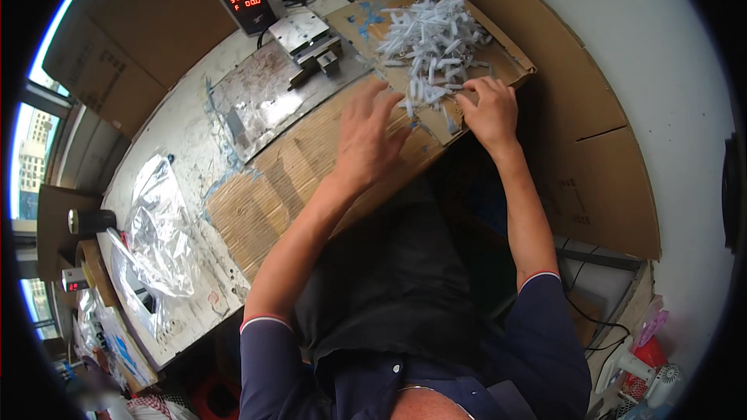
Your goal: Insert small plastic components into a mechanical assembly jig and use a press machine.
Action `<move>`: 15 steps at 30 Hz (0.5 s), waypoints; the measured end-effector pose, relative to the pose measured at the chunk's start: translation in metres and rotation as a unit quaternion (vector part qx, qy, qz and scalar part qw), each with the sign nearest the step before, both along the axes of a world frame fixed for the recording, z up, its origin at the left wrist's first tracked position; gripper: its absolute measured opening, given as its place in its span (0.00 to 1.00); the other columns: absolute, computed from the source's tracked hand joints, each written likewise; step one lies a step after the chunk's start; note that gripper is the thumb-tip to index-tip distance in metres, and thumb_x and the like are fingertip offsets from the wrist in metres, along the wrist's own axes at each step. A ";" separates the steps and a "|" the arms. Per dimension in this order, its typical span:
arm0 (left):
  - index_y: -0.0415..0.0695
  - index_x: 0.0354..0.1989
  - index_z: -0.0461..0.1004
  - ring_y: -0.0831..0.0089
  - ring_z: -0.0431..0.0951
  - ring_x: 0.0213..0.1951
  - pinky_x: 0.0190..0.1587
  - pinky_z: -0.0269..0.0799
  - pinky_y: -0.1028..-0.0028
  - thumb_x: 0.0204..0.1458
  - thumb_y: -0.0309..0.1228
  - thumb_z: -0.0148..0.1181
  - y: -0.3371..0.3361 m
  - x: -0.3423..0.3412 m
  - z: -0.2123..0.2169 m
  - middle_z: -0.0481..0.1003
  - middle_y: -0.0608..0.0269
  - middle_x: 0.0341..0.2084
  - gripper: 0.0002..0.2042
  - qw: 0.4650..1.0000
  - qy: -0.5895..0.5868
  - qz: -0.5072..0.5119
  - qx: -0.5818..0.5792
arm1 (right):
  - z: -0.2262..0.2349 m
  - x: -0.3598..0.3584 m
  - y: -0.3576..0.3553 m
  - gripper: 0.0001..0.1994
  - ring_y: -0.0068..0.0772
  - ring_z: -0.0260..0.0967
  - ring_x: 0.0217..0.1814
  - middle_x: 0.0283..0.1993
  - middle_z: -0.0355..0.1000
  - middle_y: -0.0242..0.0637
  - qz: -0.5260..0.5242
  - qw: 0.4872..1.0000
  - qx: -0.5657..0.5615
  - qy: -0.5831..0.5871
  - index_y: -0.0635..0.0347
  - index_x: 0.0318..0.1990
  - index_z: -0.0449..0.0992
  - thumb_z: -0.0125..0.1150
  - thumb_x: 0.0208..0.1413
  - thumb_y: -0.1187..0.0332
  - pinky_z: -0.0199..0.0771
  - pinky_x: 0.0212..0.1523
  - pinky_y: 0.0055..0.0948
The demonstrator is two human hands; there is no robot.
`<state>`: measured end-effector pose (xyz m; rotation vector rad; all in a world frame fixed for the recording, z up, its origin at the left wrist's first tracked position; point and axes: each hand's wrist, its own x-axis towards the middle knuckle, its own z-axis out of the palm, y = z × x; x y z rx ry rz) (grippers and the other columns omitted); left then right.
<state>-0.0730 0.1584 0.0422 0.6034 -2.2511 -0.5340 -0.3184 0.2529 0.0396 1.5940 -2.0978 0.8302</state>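
Pile: small, slim white plastic pieces (434, 35), partly see-through, heaped loosely on cardboard at the far right of the table; a few lie loose at the near edge.
Left hand: the left hand (369, 134) is slightly blurred, fingers and thumb spread, above the cardboard to the left of the pile's near end; nothing shows in its grasp.
Right hand: the right hand (492, 113) is at the pile's near right edge, fingers curved toward the plastic pieces; whether it pinches one, I cannot tell.
Cardboard: a brown cardboard sheet (284, 187), ribbed and creased, covers the near side of the table.
Table: the white table (204, 264) is scuffed and stained, with torn blue scraps (370, 17) stuck near the pile.
Metal: a flat, shiny metal plate (268, 101) with rusty smears; at its far end, a blocky metal fixture (315, 50).
Display: a pale, boxy display (250, 0) with red lit digits stands behind the fixture.
Bag: a clear, crinkled plastic bag (162, 222) lies at the table's left; its contents, if any, cannot be made out.
Cylinder: a dark cylinder (93, 222) is beside the bag; its inside is hidden.
Sides: tall cardboard panels (580, 113) flank the table.
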 end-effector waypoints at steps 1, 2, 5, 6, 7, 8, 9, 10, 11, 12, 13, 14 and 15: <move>0.47 0.58 0.73 0.49 0.65 0.64 0.66 0.62 0.51 0.48 0.32 0.72 -0.009 -0.020 -0.003 0.68 0.52 0.60 0.26 1.000 0.004 -0.003 -0.003 | -0.002 0.000 -0.002 0.12 0.42 0.74 0.47 0.41 0.79 0.36 0.005 0.999 0.050 -0.017 0.58 0.39 0.82 0.74 0.49 0.64 0.68 0.52 0.44; 0.49 0.59 0.72 0.48 0.63 0.65 0.67 0.60 0.50 0.49 0.35 0.71 -0.017 -0.037 -0.004 0.67 0.52 0.61 0.27 0.999 -0.001 -0.015 -0.039 | -0.003 0.001 -0.004 0.14 0.44 0.72 0.50 0.43 0.79 0.36 0.010 0.994 0.101 -0.034 0.57 0.40 0.82 0.74 0.48 0.63 0.65 0.55 0.46; 0.52 0.60 0.73 0.48 0.62 0.66 0.67 0.58 0.49 0.51 0.42 0.69 -0.032 -0.066 -0.012 0.66 0.51 0.63 0.27 0.993 -0.050 -0.053 -0.091 | -0.005 0.003 -0.011 0.13 0.44 0.73 0.51 0.42 0.78 0.37 0.023 0.990 0.125 -0.056 0.57 0.40 0.82 0.73 0.48 0.63 0.65 0.55 0.47; 0.53 0.60 0.73 0.49 0.62 0.66 0.66 0.58 0.49 0.51 0.44 0.68 -0.036 -0.072 -0.015 0.66 0.51 0.62 0.27 0.987 -0.096 -0.072 -0.107 | -0.007 0.004 -0.014 0.13 0.44 0.73 0.50 0.41 0.78 0.37 0.041 0.987 0.137 -0.067 0.57 0.40 0.82 0.73 0.48 0.63 0.65 0.55 0.47; 0.51 0.58 0.75 0.51 0.65 0.65 0.65 0.60 0.52 0.52 0.46 0.67 -0.038 -0.075 -0.019 0.68 0.52 0.61 0.25 0.981 -0.150 -0.072 -0.097 | -0.008 0.003 -0.018 0.11 0.45 0.73 0.50 0.40 0.77 0.38 0.052 0.988 0.131 -0.065 0.57 0.38 0.82 0.72 0.49 0.65 0.66 0.54 0.46; 0.51 0.58 0.75 0.51 0.65 0.65 0.65 0.60 0.52 0.52 0.46 0.67 -0.042 -0.074 -0.022 0.68 0.52 0.61 0.25 0.981 -0.149 -0.075 -0.096 | -0.011 0.004 -0.020 0.11 0.45 0.73 0.50 0.40 0.77 0.38 0.050 0.988 0.133 -0.065 0.57 0.38 0.82 0.72 0.49 0.65 0.66 0.54 0.46; 0.50 0.57 0.75 0.51 0.66 0.64 0.64 0.60 0.53 0.52 0.45 0.67 -0.045 -0.069 -0.027 0.69 0.52 0.60 0.24 0.983 -0.140 -0.079 -0.090 | -0.015 0.007 -0.022 0.10 0.46 0.73 0.49 0.39 0.76 0.38 0.074 0.986 0.128 -0.078 0.57 0.37 0.81 0.72 0.49 0.65 0.67 0.53 0.46; 0.48 0.56 0.76 0.52 0.67 0.62 0.64 0.61 0.53 0.53 0.45 0.67 -0.046 -0.063 -0.025 0.70 0.52 0.58 0.24 0.984 -0.132 -0.083 -0.083 | -0.018 0.011 -0.025 0.09 0.46 0.73 0.48 0.39 0.76 0.39 0.099 0.983 0.124 -0.092 0.58 0.35 0.81 0.71 0.49 0.66 0.68 0.52 0.45; 0.47 0.55 0.76 0.51 0.68 0.62 0.65 0.61 0.55 0.52 0.43 0.68 -0.045 -0.056 -0.015 0.71 0.52 0.57 0.23 0.982 -0.156 -0.091 -0.057 | -0.019 0.017 -0.028 0.06 0.47 0.73 0.47 0.38 0.76 0.39 0.111 0.983 0.110 -0.095 0.58 0.34 0.81 0.70 0.49 0.68 0.70 0.50 0.46; 0.47 0.55 0.76 0.51 0.68 0.62 0.65 0.61 0.55 0.52 0.43 0.68 -0.048 -0.050 -0.018 0.71 0.52 0.57 0.23 0.982 -0.157 -0.092 -0.054 | -0.020 0.023 -0.031 0.06 0.47 0.73 0.47 0.38 0.76 0.39 0.110 0.983 0.113 -0.096 0.58 0.34 0.81 0.70 0.49 0.68 0.70 0.50 0.46; 0.47 0.55 0.76 0.51 0.68 0.62 0.65 0.61 0.55 0.52 0.42 0.69 -0.051 -0.042 -0.018 0.72 0.52 0.57 0.23 0.985 -0.134 -0.095 -0.056 | -0.019 0.031 -0.036 0.05 0.48 0.73 0.47 0.38 0.75 0.40 0.114 0.983 0.109 -0.098 0.58 0.33 0.80 0.69 0.50 0.68 0.70 0.50 0.46; 0.47 0.55 0.76 0.51 0.68 0.63 0.66 0.61 0.55 0.51 0.40 0.70 -0.053 -0.034 -0.019 0.72 0.52 0.57 0.23 0.987 -0.111 -0.097 -0.058 | -0.018 0.037 -0.039 0.04 0.48 0.73 0.46 0.37 0.75 0.40 0.117 0.982 0.106 -0.100 0.57 0.32 0.80 0.68 0.50 0.69 0.70 0.51 0.46; 0.47 0.55 0.76 0.51 0.68 0.63 0.66 0.61 0.55 0.50 0.39 0.70 -0.053 -0.027 -0.020 0.72 0.52 0.56 0.23 0.989 -0.101 -0.102 -0.045 | -0.017 0.041 -0.040 0.04 0.48 0.74 0.45 0.36 0.76 0.40 0.105 0.983 0.108 -0.104 0.57 0.31 0.80 0.68 0.50 0.69 0.72 0.49 0.47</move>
